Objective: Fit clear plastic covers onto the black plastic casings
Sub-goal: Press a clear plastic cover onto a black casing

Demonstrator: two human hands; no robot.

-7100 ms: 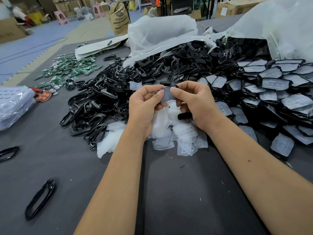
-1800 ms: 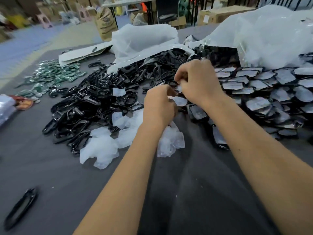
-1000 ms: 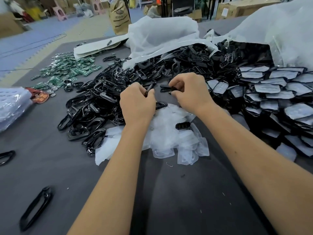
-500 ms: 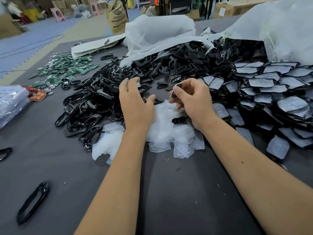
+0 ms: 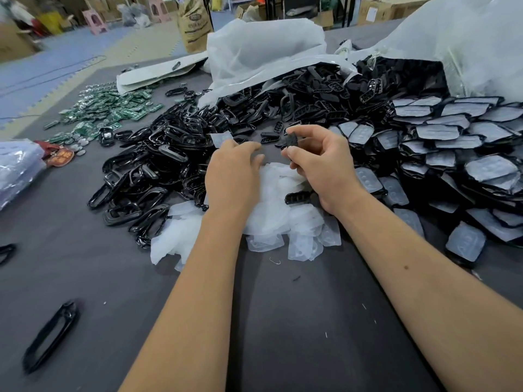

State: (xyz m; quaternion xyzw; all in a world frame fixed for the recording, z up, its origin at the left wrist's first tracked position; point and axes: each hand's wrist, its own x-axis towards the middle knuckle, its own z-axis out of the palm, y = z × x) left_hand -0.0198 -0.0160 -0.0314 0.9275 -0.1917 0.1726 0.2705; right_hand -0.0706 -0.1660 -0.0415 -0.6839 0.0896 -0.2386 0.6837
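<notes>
Beyond my hands the table (image 5: 283,335) carries the big heap of bare black casings (image 5: 175,154), spilling out of the white bag (image 5: 263,52) further off. To the right of my right hand lie the finished pieces (image 5: 458,154), each already wearing its cover. Directly under both hands is the pile of clear covers (image 5: 283,213).

My right hand (image 5: 319,165) pinches one black casing (image 5: 291,141) between thumb and fingertips, lifted above the covers. My left hand (image 5: 232,171) is relaxed, fingers loosely spread and holding nothing, resting over the clear pile.

I judge the next job is picking a single cover. I should peel off just one, since they cling together, then turn the casing so its button openings face the cover's bumps, and press from one end to the other until the edges seat.
</notes>
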